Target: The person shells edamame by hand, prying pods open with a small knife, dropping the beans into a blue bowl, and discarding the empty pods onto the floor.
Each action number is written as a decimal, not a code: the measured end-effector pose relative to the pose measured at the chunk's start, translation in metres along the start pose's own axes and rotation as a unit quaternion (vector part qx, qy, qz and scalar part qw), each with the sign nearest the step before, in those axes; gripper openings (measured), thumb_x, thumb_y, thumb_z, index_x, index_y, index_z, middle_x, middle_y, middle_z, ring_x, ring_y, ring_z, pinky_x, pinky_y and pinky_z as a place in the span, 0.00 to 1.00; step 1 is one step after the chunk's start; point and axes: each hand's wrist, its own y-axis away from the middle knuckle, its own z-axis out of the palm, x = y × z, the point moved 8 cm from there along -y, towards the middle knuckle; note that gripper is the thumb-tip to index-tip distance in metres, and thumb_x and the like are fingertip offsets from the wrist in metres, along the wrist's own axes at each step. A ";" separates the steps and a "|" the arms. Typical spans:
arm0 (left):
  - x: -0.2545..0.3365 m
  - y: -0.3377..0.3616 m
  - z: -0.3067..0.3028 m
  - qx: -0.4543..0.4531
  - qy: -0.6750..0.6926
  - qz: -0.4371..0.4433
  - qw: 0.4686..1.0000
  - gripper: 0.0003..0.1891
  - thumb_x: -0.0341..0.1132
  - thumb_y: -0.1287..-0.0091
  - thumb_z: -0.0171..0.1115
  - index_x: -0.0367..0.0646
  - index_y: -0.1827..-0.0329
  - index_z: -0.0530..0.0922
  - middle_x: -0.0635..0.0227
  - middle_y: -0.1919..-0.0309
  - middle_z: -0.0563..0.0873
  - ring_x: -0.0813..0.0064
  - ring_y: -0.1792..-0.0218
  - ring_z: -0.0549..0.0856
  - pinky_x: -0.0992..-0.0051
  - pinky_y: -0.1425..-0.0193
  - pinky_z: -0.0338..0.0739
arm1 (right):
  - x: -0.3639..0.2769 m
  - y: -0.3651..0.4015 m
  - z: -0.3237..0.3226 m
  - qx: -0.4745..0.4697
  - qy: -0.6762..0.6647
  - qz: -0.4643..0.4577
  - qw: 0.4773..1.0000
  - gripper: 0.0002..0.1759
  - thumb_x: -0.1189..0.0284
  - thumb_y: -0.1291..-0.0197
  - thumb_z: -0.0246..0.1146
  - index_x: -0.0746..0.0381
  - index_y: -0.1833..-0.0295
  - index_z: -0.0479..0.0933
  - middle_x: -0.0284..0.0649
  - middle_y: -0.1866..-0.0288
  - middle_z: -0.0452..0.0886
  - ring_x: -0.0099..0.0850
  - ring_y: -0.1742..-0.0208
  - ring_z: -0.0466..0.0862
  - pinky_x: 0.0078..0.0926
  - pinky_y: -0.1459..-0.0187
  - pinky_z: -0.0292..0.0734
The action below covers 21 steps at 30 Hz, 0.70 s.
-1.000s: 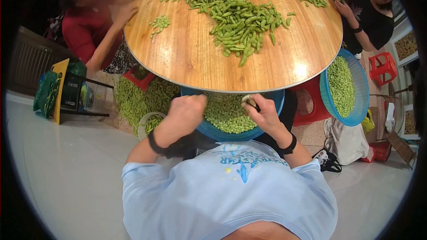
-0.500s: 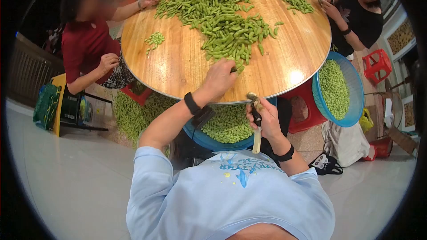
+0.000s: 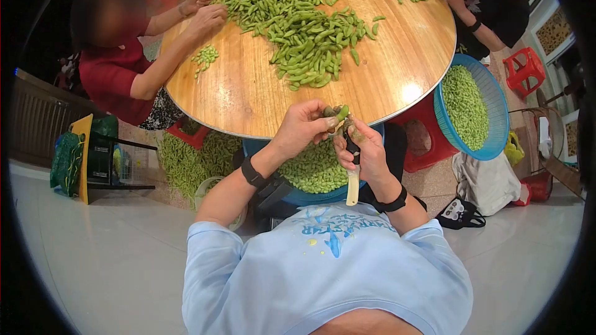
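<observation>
My left hand (image 3: 305, 129) pinches a green pod (image 3: 342, 113) just past the near edge of the round wooden table (image 3: 236, 96). Touching or almost touching it, my right hand (image 3: 365, 152) is wrapped round a tool (image 3: 353, 187) with a dark middle and a pale handle pointing down. The tool's upper end is hidden by my fingers. Below both hands sits a blue basket (image 3: 292, 197) of shelled green beans (image 3: 316, 170). A big heap of green pods (image 3: 304, 43) lies on the table beyond my hands.
A person in red (image 3: 115, 71) reaches over the table's left side, near a small bean pile (image 3: 205, 57). Another person in black (image 3: 496, 3) works at the upper right. A blue basket of beans (image 3: 462, 108) and red stools (image 3: 523, 71) stand right; pods (image 3: 189, 164) lie on the floor left.
My left hand has come back from the heap with a pod and met my right hand. The person in red has brought the lower hand up onto the table. The view has shifted slightly.
</observation>
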 end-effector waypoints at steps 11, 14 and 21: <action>0.007 0.006 -0.003 0.012 -0.020 0.123 0.992 0.05 0.27 0.35 0.63 0.39 0.61 0.76 0.69 0.72 0.82 0.82 0.76 0.79 0.82 0.75 0.72 | -0.002 -0.005 -0.002 0.059 0.040 -0.029 0.997 0.15 0.68 0.28 0.51 0.65 0.42 0.70 0.37 0.68 0.72 0.18 0.80 0.66 0.13 0.83 0.63; -0.003 0.006 -0.003 -0.019 0.147 0.020 0.989 0.04 0.27 0.35 0.62 0.40 0.62 0.75 0.70 0.73 0.81 0.83 0.76 0.79 0.83 0.75 0.72 | 0.001 -0.005 0.003 0.009 -0.057 0.034 0.998 0.15 0.68 0.29 0.53 0.64 0.43 0.71 0.36 0.69 0.71 0.18 0.80 0.65 0.12 0.84 0.62; -0.014 0.005 0.003 -0.065 0.218 -0.038 0.973 0.05 0.29 0.36 0.64 0.41 0.61 0.76 0.67 0.70 0.82 0.78 0.78 0.79 0.79 0.75 0.74 | 0.010 -0.006 0.005 -0.025 -0.169 0.099 0.980 0.13 0.69 0.30 0.54 0.63 0.44 0.70 0.36 0.70 0.70 0.18 0.80 0.64 0.11 0.84 0.60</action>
